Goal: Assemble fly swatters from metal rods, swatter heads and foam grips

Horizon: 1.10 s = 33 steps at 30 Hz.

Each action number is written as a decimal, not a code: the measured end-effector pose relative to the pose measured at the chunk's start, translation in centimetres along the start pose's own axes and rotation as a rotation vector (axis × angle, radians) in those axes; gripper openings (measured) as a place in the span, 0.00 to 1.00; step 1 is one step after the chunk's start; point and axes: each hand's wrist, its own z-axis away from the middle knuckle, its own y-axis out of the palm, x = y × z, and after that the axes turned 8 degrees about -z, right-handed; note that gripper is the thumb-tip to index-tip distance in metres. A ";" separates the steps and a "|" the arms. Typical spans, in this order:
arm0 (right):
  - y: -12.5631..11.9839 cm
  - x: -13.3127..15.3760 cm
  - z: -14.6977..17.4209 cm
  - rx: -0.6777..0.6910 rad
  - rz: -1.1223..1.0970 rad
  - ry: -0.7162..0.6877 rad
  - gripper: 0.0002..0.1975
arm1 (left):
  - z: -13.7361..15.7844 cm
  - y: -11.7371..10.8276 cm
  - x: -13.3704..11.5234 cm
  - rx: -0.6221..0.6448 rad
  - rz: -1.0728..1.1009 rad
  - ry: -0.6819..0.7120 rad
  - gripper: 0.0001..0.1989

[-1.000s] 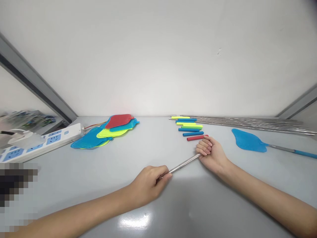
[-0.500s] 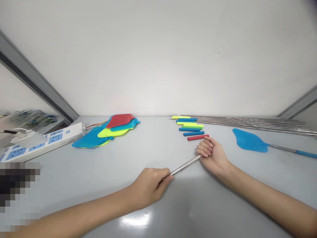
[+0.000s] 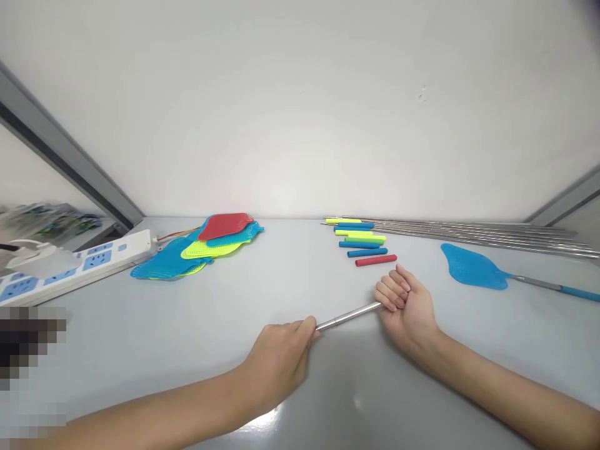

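Observation:
A thin silver telescopic rod (image 3: 349, 316) spans the gap between my two hands, slanting up to the right above the table. My left hand (image 3: 284, 353) is closed around its lower left end, thumb along the top. Fingers curled, my right hand (image 3: 402, 305) grips the other end, which is hidden in the fist. Just beyond that fist lies a red foam tube (image 3: 375, 260). Behind it are several more tubes in a row, among them a blue tube (image 3: 367, 252) and a green tube (image 3: 362, 240).
Several long metal rods (image 3: 469, 232) lie along the wall at right. A blue fly swatter (image 3: 475, 267) with a handle rests before them. At left, fly swatter heads (image 3: 225, 226) overlap in a pile beside a white power strip (image 3: 134, 249) with a plug in it.
My left hand has turned and shifted slightly left and down. The rod now lies a little flatter, and my right hand has dropped slightly, away from the red tube.

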 end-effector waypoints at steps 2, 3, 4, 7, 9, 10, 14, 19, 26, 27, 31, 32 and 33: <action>0.0 -0.1 0.1 -0.004 0.008 -0.003 0.18 | 0.0 0.0 0.0 0.006 0.017 -0.012 0.10; 0.0 -0.1 0.2 -0.003 0.015 -0.006 0.18 | -0.1 0.0 0.0 0.006 0.025 -0.016 0.10; 0.0 -0.2 0.2 -0.001 0.022 -0.009 0.18 | -0.1 -0.1 0.0 0.007 0.031 -0.016 0.10; -0.1 -0.5 0.5 -0.006 0.023 -0.001 0.18 | -0.2 -0.3 0.0 0.017 0.036 -0.007 0.10; -0.2 -0.7 0.6 -0.016 0.018 0.010 0.18 | -0.3 -0.3 0.0 0.017 0.040 -0.002 0.11; -0.3 -0.8 0.7 -0.018 0.018 0.011 0.18 | -0.3 -0.3 0.0 0.014 0.043 -0.002 0.11; -0.4 -1.2 1.0 0.002 0.029 0.013 0.18 | -0.3 -0.2 -0.1 -0.001 0.043 0.000 0.12; -0.3 -1.7 1.2 -0.006 0.012 0.032 0.18 | -0.3 -0.2 0.0 -0.022 0.041 0.014 0.12; -0.4 -2.1 1.2 0.009 -0.001 0.032 0.18 | -0.3 -0.2 -0.1 -0.016 0.038 0.012 0.11; -0.4 -2.1 1.2 0.009 0.002 0.033 0.18 | -0.3 -0.2 -0.1 -0.016 0.041 0.011 0.12; -0.5 -2.2 1.2 0.011 0.001 0.037 0.18 | -0.3 -0.2 -0.1 -0.018 0.056 0.015 0.11; -0.5 -2.2 1.3 0.012 -0.002 0.035 0.18 | -0.3 -0.2 -0.1 -0.020 0.055 0.015 0.11; -0.5 -2.2 1.3 0.016 -0.006 0.032 0.18 | -0.3 -0.2 -0.1 -0.020 0.055 0.013 0.11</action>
